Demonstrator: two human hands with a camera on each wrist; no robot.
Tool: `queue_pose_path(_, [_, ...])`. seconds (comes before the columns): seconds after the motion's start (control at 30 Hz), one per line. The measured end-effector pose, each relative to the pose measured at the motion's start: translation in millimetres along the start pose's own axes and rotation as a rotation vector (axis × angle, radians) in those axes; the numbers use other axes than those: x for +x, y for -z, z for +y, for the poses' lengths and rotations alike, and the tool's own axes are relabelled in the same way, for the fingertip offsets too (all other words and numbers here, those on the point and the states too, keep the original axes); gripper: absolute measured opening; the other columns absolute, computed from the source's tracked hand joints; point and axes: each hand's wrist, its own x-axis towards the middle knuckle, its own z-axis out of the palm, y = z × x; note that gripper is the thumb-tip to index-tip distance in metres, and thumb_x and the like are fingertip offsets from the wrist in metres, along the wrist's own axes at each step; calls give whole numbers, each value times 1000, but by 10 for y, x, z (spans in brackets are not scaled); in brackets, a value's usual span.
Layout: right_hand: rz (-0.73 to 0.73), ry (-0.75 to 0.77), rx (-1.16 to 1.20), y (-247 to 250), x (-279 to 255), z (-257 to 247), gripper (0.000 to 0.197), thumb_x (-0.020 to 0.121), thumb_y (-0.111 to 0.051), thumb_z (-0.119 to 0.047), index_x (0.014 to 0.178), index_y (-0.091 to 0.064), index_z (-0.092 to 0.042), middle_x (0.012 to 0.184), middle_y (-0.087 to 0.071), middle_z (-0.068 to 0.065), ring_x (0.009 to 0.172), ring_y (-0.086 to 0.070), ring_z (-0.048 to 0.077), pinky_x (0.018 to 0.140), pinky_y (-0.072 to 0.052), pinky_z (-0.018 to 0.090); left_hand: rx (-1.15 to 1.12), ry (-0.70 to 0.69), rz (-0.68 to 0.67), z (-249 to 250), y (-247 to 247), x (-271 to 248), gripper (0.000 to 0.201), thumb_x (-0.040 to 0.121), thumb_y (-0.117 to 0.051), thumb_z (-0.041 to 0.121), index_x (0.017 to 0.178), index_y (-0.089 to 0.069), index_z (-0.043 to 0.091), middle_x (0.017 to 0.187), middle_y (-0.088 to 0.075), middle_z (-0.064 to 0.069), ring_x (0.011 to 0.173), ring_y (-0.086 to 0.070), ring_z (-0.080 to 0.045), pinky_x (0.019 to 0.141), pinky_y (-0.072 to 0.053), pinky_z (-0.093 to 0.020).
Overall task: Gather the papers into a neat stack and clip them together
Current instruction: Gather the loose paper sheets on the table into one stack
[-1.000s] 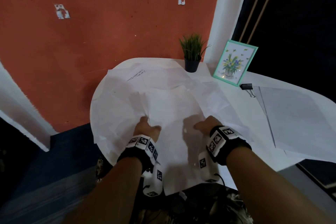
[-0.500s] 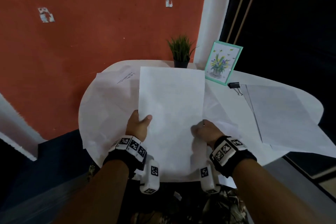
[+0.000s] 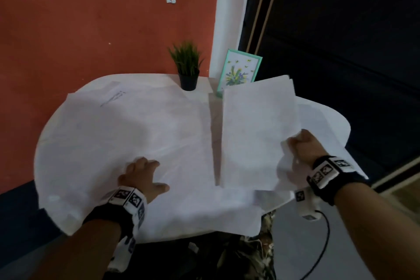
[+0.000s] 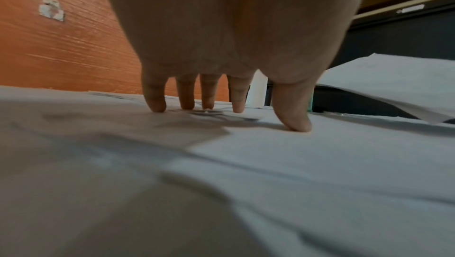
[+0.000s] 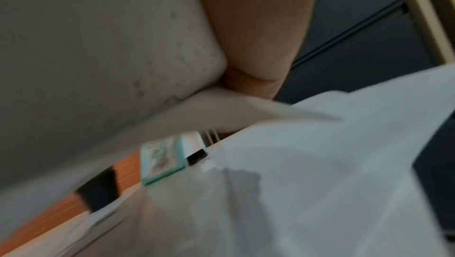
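Pinching a lifted sheet (image 3: 256,134), your right hand (image 3: 303,145) hides what its blurry wrist view shows, seemingly a binder clip (image 5: 197,157), while your left hand (image 3: 142,177) presses spread fingertips (image 4: 156,105) on the papers (image 3: 136,125).

the raised sheets (image 3: 256,134) hide the picture frame's (image 3: 241,68) lower part and much of the bench (image 3: 322,118). the right wrist view is motion-blurred; the right hand's (image 3: 304,145) fingers are hidden behind paper.

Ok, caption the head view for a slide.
Right hand lifts a sheet while left hand presses papers flat.
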Motion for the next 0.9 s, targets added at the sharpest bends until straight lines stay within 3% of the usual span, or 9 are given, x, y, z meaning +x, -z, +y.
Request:
queue_pose_path(0.13, [-10,-81,-141,524,230,190,31,93,-50,-8,118,-54,10,101,-53,15,114,-53,42,96,-41,43,0,18,-6,27,21,-1,79,77,-63,55,144,-26,33,157,-10,-1,144,-12,-26,115,-22,-43])
queue_pose_path(0.23, [80,-109,-232,805,455,437,34,92,-50,-12,121,-53,7,122,-56,24,120,-50,39,102,-35,43,15,20,30,55,22,-1,78,76,-66,54,142,-30,33,154,-19,1,141,-20,-26,112,-27,-42])
queue_pose_path(0.33, [108,-154,-293,921,655,623,36,96,-44,-7,126,-46,14,132,-49,30,124,-45,41,102,-33,41,15,15,65,70,-6,-3,77,76,-67,52,141,-32,33,151,-25,3,138,-25,-25,109,-30,-41])
queue_pose_path(0.5, [27,-216,-424,886,898,867,52,93,-54,-16,139,-34,-3,137,-46,26,123,-46,42,100,-38,46,61,16,58,41,-33,2,77,77,-65,54,143,-31,33,153,-24,0,138,-24,-27,111,-29,-41])
queue_pose_path(0.73, [8,-210,-645,747,1080,935,68,88,-63,-24,145,-28,-11,132,-50,27,117,-52,44,93,-47,49,92,16,47,30,-46,19,76,78,-63,55,143,-31,31,155,-22,-4,141,-21,-28,114,-26,-40])
queue_pose_path(0.9, [20,-214,-789,767,1055,806,58,88,-59,-35,139,-41,-14,138,-43,25,120,-47,45,98,-44,53,65,25,53,35,-33,-15,77,81,-61,54,146,-26,30,156,-18,-2,144,-16,-25,116,-22,-37])
